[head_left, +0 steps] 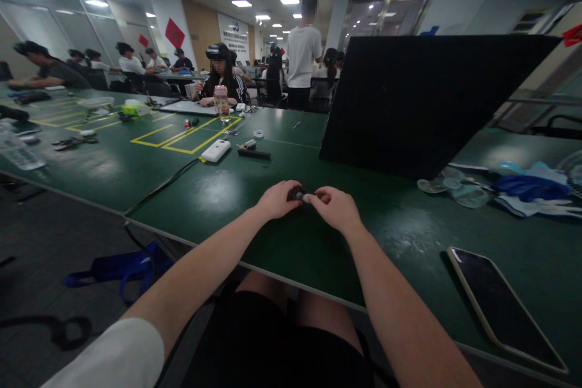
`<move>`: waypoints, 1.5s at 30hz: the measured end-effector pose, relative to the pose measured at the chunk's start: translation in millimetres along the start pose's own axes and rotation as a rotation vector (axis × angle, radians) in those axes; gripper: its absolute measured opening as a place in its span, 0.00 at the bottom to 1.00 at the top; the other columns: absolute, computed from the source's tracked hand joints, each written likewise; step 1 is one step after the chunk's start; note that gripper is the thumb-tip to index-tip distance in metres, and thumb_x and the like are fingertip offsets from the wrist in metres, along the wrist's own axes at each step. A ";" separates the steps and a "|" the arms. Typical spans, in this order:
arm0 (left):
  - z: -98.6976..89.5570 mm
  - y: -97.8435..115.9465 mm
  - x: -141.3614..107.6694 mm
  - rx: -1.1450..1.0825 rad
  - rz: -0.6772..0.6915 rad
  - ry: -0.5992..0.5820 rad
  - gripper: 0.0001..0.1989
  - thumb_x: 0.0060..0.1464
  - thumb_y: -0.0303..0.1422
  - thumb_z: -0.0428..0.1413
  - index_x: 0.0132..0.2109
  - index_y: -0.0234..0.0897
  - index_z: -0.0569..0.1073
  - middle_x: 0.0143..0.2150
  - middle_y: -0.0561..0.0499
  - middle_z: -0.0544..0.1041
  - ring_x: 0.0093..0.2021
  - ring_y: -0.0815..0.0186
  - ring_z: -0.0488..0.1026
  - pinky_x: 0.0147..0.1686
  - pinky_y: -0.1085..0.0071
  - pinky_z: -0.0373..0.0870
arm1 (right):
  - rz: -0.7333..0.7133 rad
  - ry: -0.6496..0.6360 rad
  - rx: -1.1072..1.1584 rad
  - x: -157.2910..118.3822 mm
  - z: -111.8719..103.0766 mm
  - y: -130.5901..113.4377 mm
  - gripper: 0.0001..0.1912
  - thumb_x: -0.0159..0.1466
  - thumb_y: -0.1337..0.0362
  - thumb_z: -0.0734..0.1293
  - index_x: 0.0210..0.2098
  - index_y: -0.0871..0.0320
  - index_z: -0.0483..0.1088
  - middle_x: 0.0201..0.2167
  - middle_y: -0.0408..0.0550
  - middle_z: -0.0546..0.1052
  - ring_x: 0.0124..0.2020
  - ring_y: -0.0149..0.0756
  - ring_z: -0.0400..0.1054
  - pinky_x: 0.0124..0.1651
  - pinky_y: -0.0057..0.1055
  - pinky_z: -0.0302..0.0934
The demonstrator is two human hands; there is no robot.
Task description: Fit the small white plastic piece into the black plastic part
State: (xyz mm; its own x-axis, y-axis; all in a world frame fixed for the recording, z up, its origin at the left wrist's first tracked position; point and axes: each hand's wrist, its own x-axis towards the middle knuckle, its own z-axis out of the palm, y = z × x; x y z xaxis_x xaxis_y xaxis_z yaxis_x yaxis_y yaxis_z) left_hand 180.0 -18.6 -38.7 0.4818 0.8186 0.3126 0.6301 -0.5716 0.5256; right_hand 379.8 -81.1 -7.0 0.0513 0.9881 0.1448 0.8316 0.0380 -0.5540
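Both of my hands rest on the green table (218,194) in front of me, fingertips together. My left hand (276,199) and my right hand (335,208) pinch a small dark object with a pale tip (300,196) between them. The object is mostly hidden by my fingers, so I cannot tell what it is. My forearms stretch from the lower edge of the view toward it.
A large black board (409,103) leans up just behind my hands. A phone (500,306) lies at the right, blue gloves (531,191) beyond it. A white power bank (215,150) and a small tool (252,150) lie at the left. Other people sit and stand farther back.
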 end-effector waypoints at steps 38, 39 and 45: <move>-135.0 -161.9 -84.7 0.404 -0.216 0.462 0.25 0.52 0.29 0.59 0.58 0.41 0.71 0.60 0.42 0.71 0.59 0.54 0.70 0.60 0.57 0.65 | -0.011 -0.157 -0.027 11.7 3.7 11.1 0.21 0.66 0.49 0.62 0.50 0.54 0.74 0.46 0.51 0.77 0.40 0.41 0.73 0.37 0.35 0.67; -132.4 -167.0 -83.3 0.291 -0.317 0.555 0.25 0.52 0.31 0.59 0.58 0.39 0.71 0.59 0.41 0.72 0.57 0.55 0.72 0.58 0.59 0.68 | -0.019 -0.155 -0.031 10.7 3.2 9.0 0.21 0.66 0.48 0.62 0.50 0.54 0.74 0.47 0.52 0.77 0.41 0.42 0.72 0.37 0.35 0.67; -106.6 -156.4 -42.5 -0.262 -0.446 0.558 0.24 0.58 0.42 0.58 0.57 0.35 0.70 0.49 0.41 0.79 0.45 0.61 0.77 0.47 0.65 0.73 | -0.060 -0.208 -0.023 7.4 1.6 2.7 0.24 0.65 0.45 0.62 0.50 0.53 0.74 0.48 0.53 0.76 0.42 0.42 0.72 0.38 0.34 0.66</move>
State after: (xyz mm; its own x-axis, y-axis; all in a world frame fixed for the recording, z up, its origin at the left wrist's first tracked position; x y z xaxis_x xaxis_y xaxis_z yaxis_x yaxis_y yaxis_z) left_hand -4.0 42.0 -49.9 -0.2080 0.9159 0.3433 0.4938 -0.2047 0.8451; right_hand 381.5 -73.5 -8.7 -0.1116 0.9937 0.0035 0.8424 0.0965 -0.5301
